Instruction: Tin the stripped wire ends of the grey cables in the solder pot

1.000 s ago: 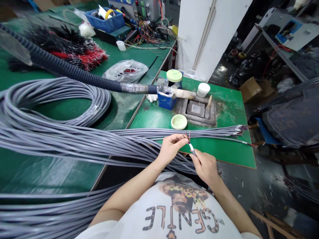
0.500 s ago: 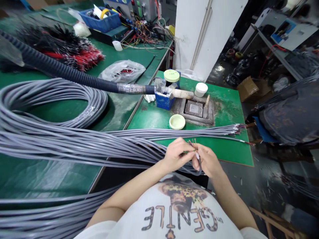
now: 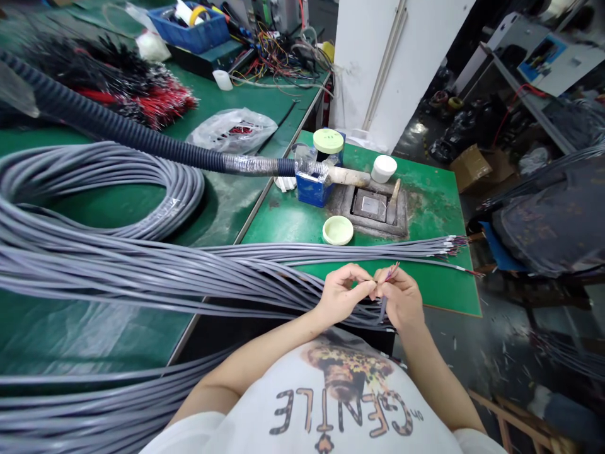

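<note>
My right hand (image 3: pixel 405 299) is closed around the end of a grey cable (image 3: pixel 383 309), just where its thin coloured wires (image 3: pixel 392 272) fan out upward. From the left, my left hand (image 3: pixel 344 292) meets it with thumb and forefinger pinched together, apparently on one of those wires; the fingers hide most of it. Below and behind both hands runs a thick bundle of grey cables (image 3: pixel 246 277). Another row of cables (image 3: pixel 368 250) lies across the green board, its stripped ends with white bands and dark red wires toward the right edge.
A solder pot (image 3: pixel 373 207) is set in the green board (image 3: pixel 425 189), with a ribbed hose (image 3: pixel 189 153) reaching over it. Round it stand an open pale tub (image 3: pixel 338 231), a white-lidded jar (image 3: pixel 384 169) and a blue box (image 3: pixel 312 191). Coiled cable (image 3: pixel 184 195) lies left.
Both hands have shifted slightly right. The wire tips now lean up and right by my right fingers, and my left fingertips have moved to the wires' left side.
</note>
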Demonstrator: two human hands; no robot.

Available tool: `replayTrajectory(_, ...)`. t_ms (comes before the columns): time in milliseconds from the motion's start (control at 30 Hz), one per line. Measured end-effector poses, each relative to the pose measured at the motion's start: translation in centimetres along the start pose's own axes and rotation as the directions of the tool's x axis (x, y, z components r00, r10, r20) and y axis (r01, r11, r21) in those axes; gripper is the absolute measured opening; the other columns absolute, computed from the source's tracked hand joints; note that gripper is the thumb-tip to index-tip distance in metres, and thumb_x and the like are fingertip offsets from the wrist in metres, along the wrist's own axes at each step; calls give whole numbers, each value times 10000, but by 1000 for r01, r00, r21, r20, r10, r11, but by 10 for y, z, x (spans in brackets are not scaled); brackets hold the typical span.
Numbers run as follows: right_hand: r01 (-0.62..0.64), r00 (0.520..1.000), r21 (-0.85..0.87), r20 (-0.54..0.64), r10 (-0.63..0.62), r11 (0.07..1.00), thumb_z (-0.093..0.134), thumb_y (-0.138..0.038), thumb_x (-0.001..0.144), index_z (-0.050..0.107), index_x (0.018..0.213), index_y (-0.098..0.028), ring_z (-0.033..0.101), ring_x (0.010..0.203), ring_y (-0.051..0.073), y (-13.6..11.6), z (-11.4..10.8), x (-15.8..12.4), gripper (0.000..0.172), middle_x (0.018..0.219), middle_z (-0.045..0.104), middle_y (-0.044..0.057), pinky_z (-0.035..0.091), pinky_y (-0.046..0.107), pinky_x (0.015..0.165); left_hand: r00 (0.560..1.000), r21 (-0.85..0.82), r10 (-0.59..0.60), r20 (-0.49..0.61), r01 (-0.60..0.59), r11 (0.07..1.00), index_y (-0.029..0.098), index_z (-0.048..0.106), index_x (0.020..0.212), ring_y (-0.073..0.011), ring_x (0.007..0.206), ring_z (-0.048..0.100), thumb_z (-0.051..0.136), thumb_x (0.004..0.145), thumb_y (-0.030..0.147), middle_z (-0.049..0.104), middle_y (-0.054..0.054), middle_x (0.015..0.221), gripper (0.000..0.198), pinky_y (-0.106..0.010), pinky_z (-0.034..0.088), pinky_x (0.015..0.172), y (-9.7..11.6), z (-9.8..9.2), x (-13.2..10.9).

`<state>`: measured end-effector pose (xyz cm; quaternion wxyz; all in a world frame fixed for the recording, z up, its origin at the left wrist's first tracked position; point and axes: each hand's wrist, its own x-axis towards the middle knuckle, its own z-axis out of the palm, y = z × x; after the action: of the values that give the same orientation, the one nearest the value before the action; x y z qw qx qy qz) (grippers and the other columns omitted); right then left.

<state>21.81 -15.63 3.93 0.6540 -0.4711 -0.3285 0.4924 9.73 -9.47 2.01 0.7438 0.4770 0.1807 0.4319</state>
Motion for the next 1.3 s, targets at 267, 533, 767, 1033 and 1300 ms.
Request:
replayTrajectory(267, 102, 995, -527, 46, -92, 844, 650, -270, 814, 610, 702, -200, 549, 667, 126, -6, -9, 7, 138, 724, 575, -7, 458, 253, 628, 997, 52, -6, -83, 11, 999, 161, 665, 727, -102, 579, 614, 733, 750, 272, 687, -9, 644, 132, -222, 494, 581, 1, -10, 2)
replayTrajectory(533, 181, 983, -750, 121, -137, 636, 596, -331, 834, 584, 690, -177, 429, 510, 97, -27, 3, 55, 211, 577, 501, -34, 350, 237, 513, 897, 148, 140, -420, -84, 985, 167, 646, 750, -109, 586, 606, 699, 776, 335, 668, -4, 632, 178, -226, 484, 598, 11, -53, 7)
replayTrajectory(767, 243, 968, -917, 251, -16, 317, 561, -324, 792, 547, 580, -171, 389, 523, 103, -25, 18, 136, 261, 517, 455, -34, 273, 241, 522, 852, 758, 484, -199, -179, 627, 180, 663, 768, -131, 657, 574, 629, 830, 271, 655, -14, 696, 115, -279, 459, 670, 8, -101, 2)
replayTrajectory(1033, 295, 944, -937, 256, 210, -187, 542, -311, 841, 673, 734, -172, 563, 668, 161, 0, 43, 169, 218, 729, 679, 48, 320, 256, 602, 851, 912, 512, 118, -296, 283, 204, 662, 857, -142, 654, 584, 599, 849, 246, 699, -21, 732, 77, -292, 375, 636, -13, -108, 2)
replayTrajectory(1300, 306, 936, -912, 236, 262, -272, 536, -278, 838, 704, 812, -168, 622, 770, 205, 7, 50, 174, 202, 834, 715, 102, 373, 273, 671, 849, 931, 500, 173, -307, 198, 201, 655, 867, -140, 645, 568, 586, 857, 252, 680, -9, 702, 86, -302, 340, 619, -14, -111, 1)
